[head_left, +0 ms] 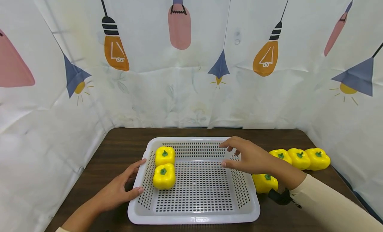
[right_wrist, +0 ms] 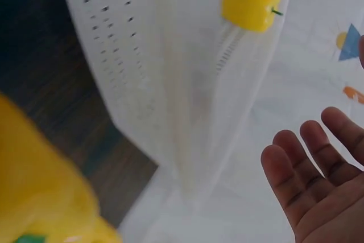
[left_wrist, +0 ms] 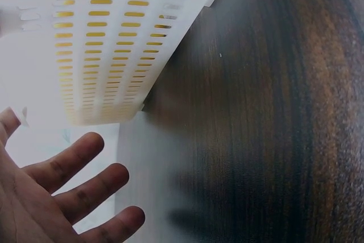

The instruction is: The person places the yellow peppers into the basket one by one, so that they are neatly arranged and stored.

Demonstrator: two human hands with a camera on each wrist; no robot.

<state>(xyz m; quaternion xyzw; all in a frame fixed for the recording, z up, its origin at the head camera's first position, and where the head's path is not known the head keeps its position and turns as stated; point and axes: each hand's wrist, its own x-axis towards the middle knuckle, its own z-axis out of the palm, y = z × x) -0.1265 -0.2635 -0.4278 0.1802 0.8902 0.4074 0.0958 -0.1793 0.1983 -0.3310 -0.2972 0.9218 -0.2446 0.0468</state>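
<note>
Fingers (head_left: 231, 142) of the right hand (head_left: 249, 156) bend loosely above the right side of a white perforated plastic basket (head_left: 192, 220), the thumb well apart below them and nothing held between. The right forearm slants up and leftward from the lower right, in a cream sleeve (head_left: 329, 205), with a black strap (head_left: 279, 197) at the wrist. In the right wrist view, the fingertips are slightly spread.

The left hand (head_left: 119, 189) comes from the lower left, index finger and thumb parted, their tips at the basket's left rim; the left wrist view shows the other fingers extended and separated beside the basket's wall, gripping nothing.

Two yellow bell peppers sit in the basket along its left wall, the nearer one (head_left: 164, 178) touching the farther one (head_left: 165, 155). On the dark wood-grain table (head_left: 131, 142), a single yellow bell pepper (head_left: 264, 184) lies just beside the basket's right side, partly behind the right forearm; farther back, three more yellow bell peppers (head_left: 299, 158) stand side by side.
</note>
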